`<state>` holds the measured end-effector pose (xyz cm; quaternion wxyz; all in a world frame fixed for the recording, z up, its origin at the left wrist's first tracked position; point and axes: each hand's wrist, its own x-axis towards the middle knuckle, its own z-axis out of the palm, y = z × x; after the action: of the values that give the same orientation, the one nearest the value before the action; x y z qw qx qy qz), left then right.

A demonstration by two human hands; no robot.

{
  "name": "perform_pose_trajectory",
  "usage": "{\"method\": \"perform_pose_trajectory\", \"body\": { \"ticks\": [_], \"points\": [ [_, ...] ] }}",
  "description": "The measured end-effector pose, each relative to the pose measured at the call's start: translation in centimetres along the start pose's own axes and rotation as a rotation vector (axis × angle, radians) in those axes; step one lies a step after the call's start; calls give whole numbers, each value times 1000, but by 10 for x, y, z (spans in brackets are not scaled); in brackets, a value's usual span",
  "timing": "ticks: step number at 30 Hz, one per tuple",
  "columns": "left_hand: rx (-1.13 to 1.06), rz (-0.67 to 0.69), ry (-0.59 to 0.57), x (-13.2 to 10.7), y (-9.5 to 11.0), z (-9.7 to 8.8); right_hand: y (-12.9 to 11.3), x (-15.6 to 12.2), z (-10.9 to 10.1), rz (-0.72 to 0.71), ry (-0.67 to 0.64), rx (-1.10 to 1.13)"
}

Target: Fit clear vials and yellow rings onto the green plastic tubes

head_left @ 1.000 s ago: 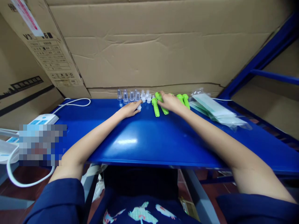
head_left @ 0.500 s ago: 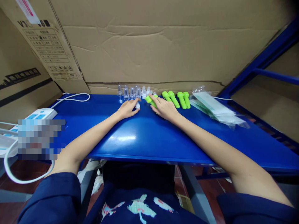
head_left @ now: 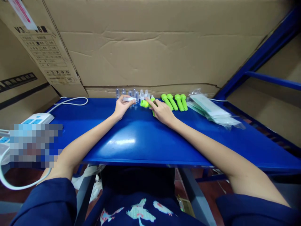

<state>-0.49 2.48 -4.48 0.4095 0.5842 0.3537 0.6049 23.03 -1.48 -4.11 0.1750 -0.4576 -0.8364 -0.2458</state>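
My left hand (head_left: 120, 106) pinches a small white tube-shaped piece (head_left: 129, 99), which lies level and points to the right. In my right hand (head_left: 163, 112) is a lime-green flashlight-shaped body (head_left: 144, 103), its wide open end turned left toward the white piece. The two parts are apart, with a small gap between them. My right fingers cover much of the green body. Just behind my left hand stand several clear dome-topped plastic pieces (head_left: 117, 93). A group of smaller white-based pieces (head_left: 141, 94) stands beyond the green body.
Several more lime-green flashlight-shaped bodies (head_left: 180, 102) lie right of my right hand. Flat packets in clear plastic (head_left: 209, 108) lie farther right. A white power strip (head_left: 39, 118) with a cable is at the left. Cardboard (head_left: 150, 56) walls the back of the blue table (head_left: 145, 141).
My left hand has lifted the white piece and tilted it from upright to level. My right hand has turned the green body so its wide end faces left. The view has shifted slightly.
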Motion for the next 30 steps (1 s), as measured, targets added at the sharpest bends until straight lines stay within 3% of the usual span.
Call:
{"method": "perform_pose_trajectory", "body": {
  "ticks": [6,19,30],
  "points": [
    [47,-20,13,0,0,-1,3,-1,2,-19,-12,-27],
    [212,-35,-81,-2,0,-4,4,-1,6,4,19,112],
    [156,13,-173,-4,-2,-3,0,-1,7,-28,59,109]
  ]
}}
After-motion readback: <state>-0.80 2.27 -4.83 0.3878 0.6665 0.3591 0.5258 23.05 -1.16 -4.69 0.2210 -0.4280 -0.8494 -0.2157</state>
